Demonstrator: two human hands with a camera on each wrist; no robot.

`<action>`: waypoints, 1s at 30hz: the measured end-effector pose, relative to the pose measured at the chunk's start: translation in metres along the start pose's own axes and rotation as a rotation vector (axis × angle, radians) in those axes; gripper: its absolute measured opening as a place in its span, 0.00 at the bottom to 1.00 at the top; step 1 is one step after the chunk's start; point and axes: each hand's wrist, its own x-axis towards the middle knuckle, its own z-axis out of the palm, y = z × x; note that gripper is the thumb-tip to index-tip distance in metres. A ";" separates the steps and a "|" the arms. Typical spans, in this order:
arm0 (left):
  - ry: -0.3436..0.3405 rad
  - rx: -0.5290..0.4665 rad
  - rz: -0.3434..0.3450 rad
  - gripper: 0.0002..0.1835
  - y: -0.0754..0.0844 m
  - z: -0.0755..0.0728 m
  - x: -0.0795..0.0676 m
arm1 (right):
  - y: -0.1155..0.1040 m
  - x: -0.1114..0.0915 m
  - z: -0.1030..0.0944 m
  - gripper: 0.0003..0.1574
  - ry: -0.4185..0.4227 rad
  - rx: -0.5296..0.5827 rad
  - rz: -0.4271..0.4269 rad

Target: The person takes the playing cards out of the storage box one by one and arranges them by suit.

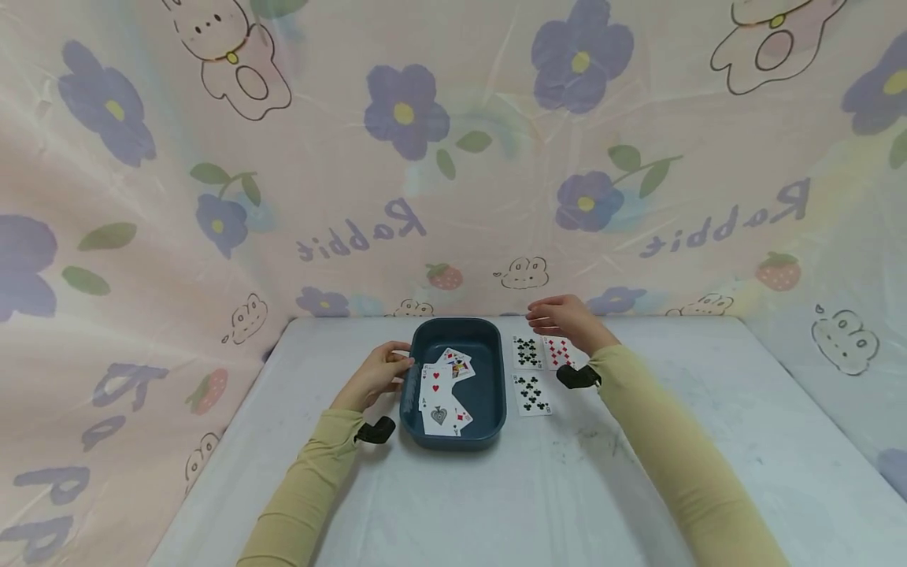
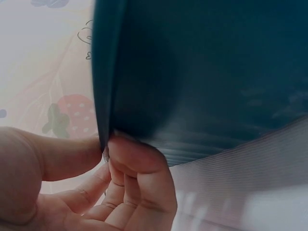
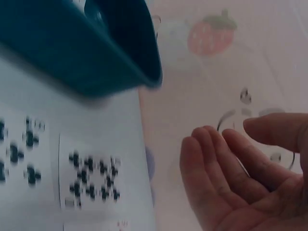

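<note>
Student: Which part of the view do you take first?

Operator: From my remote seat, I begin at the left with the patterned sheet (image 1: 99, 315), then a pale green sleeve (image 1: 305, 488). The left hand (image 1: 373, 379) follows, thumb and fingers pinching the left rim of the blue tray (image 1: 487, 394). My left wrist view shows that pinch closely.

Student: Where is the tray, and what does it hold?

Operator: I see it near the middle of the table (image 1: 425, 512), toward the far edge. Inside, mostly along its left side, lies an overlapping heap of playing cards (image 1: 436, 382), face up, an ace of spades among them.

Student: And to its right?

Operator: Just beside the tray I count two clubs cards, one farther (image 1: 527, 352) and one nearer (image 1: 532, 394). Next to the farther one lies a diamonds card (image 1: 558, 352), partly covered from my view by the right arm. The right hand (image 1: 569, 323) is raised near these cards, fingers extended and close together, thumb apart, holding nothing.
</note>
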 end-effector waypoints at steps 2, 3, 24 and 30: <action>-0.001 0.000 0.003 0.19 -0.001 0.000 0.001 | -0.007 0.002 0.012 0.24 -0.027 0.010 -0.007; -0.003 0.000 0.006 0.19 -0.001 0.000 0.001 | -0.010 0.003 0.018 0.25 -0.043 0.018 -0.007; -0.018 -0.015 0.007 0.19 0.001 -0.002 -0.002 | -0.009 0.007 0.120 0.26 -0.318 0.085 0.201; -0.017 -0.017 0.017 0.19 0.000 -0.002 0.000 | -0.005 0.007 0.127 0.28 -0.290 0.110 0.248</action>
